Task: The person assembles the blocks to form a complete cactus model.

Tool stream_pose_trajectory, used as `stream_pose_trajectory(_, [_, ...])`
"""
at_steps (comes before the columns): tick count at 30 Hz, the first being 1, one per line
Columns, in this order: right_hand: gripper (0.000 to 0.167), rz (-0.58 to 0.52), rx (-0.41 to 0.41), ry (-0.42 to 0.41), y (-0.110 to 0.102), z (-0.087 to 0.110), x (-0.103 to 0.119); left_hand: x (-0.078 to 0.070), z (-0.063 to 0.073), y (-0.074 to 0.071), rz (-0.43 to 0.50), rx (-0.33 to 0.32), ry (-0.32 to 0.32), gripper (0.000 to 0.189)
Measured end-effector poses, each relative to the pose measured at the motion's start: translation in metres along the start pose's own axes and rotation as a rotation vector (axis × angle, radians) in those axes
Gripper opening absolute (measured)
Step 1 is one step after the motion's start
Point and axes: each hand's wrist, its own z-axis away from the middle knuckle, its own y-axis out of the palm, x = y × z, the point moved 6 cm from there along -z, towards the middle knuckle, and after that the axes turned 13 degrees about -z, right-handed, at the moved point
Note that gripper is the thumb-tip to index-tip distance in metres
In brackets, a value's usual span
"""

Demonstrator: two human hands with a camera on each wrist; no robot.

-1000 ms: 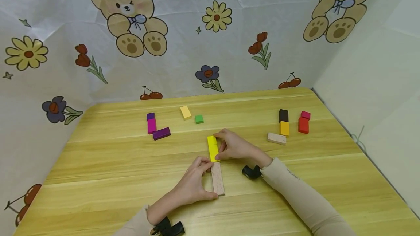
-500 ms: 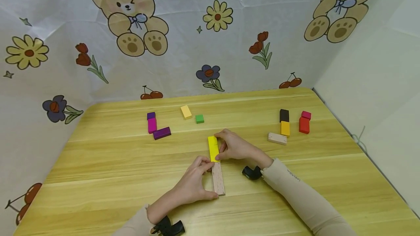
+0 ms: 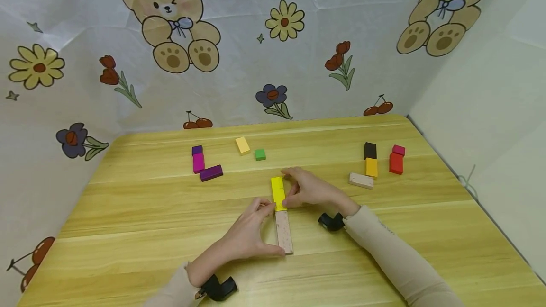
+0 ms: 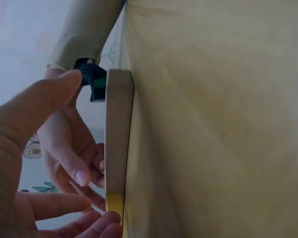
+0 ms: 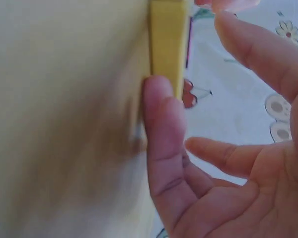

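Note:
A bare wood block (image 3: 284, 232) lies lengthwise on the table, end to end with a yellow block (image 3: 278, 193) beyond it. My left hand (image 3: 247, 236) spreads along the left of the wood block. In the left wrist view its thumb (image 4: 54, 91) stands apart from the wood, while the fingertips are close to the yellow block; contact is unclear. My right hand (image 3: 313, 188) is at the right of the yellow block. In the right wrist view a fingertip (image 5: 159, 91) overlaps the block's end, and the thumb (image 5: 233, 32) is apart from it.
Purple block (image 3: 211, 173), magenta block (image 3: 198, 163), cream block (image 3: 242, 146) and green block (image 3: 260, 154) lie at back left. Back right are black block (image 3: 370, 150), orange block (image 3: 371, 167), red block (image 3: 396, 163) and another wood block (image 3: 361, 180). A patterned cloth (image 3: 239, 60) hangs behind.
My left fingers have shifted from the joint up beside the yellow block. My right hand has eased slightly right, its fingers loosening from the yellow block. The blocks keep their arrangement.

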Motion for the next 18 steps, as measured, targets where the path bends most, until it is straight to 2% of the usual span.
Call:
stream_pose_trajectory(2, [0.083,0.006,-0.002,-0.009,-0.006,-0.002,0.000,0.003,-0.004,-0.003,-0.027,-0.004,0.025,0.109])
stream_pose_trajectory(6, [0.074,0.034,-0.058,-0.031,-0.022,-0.012,0.002,0.009,-0.016,-0.002,-0.052,0.041,0.086,0.114])
stream_pose_trajectory(11, [0.066,0.000,-0.134,-0.017,-0.036,-0.040,0.007,0.016,-0.025,-0.001,-0.052,0.095,0.110,0.112])
stream_pose_trajectory(18, [0.059,-0.071,-0.166,0.032,-0.047,-0.084,0.002,0.019,-0.029,0.002,-0.070,0.091,0.129,0.105])
